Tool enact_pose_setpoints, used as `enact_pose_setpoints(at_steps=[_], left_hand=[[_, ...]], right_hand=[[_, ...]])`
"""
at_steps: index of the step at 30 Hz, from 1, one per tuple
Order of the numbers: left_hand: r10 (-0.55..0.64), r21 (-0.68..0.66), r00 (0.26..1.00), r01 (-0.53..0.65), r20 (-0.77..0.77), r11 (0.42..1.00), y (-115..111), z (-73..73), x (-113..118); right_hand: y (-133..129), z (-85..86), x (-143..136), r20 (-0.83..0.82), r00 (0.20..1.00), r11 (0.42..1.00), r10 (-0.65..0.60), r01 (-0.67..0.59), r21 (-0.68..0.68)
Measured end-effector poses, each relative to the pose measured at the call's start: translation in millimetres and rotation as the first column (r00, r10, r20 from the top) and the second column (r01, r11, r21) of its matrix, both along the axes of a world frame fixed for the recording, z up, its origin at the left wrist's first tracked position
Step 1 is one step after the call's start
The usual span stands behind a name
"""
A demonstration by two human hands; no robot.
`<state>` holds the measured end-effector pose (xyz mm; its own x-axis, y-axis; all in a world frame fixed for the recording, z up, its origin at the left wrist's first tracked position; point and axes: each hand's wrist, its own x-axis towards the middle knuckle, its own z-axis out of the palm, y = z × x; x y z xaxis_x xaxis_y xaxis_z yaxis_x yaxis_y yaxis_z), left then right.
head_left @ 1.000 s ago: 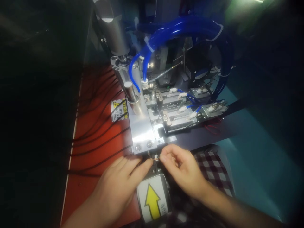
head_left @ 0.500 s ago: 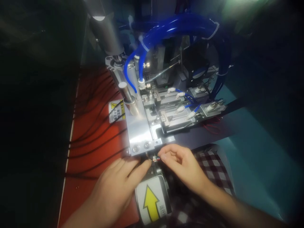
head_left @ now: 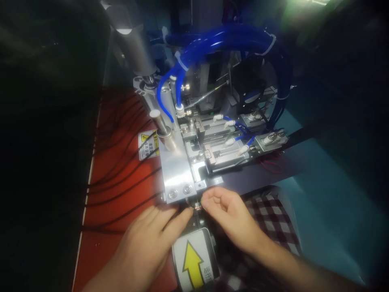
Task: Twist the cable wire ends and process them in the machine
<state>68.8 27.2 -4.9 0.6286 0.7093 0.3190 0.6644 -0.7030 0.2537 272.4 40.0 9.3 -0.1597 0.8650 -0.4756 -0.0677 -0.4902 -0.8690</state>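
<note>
At the front end of the machine's metal plate (head_left: 178, 170) sits a small pale part with thin reddish wires (head_left: 198, 206), too small to make out fully. My right hand (head_left: 226, 209) is closed in a pinch around the wires' right end. From the other side my left hand (head_left: 152, 233) reaches in, its thumb tip right beside the small part. The left fingers are bent together at the plate's front edge, their tips partly hidden; anything between them does not show.
Behind the hands stand slide cylinders (head_left: 225, 156) with blue air hoses (head_left: 231, 36). A metal post (head_left: 159, 121) rises from the plate. Black cables (head_left: 121, 178) cross the red surface (head_left: 106, 211) at left. Nearest me is a white cover with a yellow arrow (head_left: 193, 259).
Both hands stay at the same spot. The right fingertips have shifted slightly left, closer to the small part, and less of the wires shows. The view has moved a little.
</note>
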Motion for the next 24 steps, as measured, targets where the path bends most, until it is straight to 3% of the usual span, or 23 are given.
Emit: enact_pose_setpoints(at_steps=[24], left_hand=[[-0.024, -0.043, 1.0, 0.024, 0.001, 0.999, -0.3, -0.2, -0.7]], right_hand=[[-4.5, -9.1, 4.3, 0.062, 0.996, 0.982, 0.071, -0.08, 0.171]])
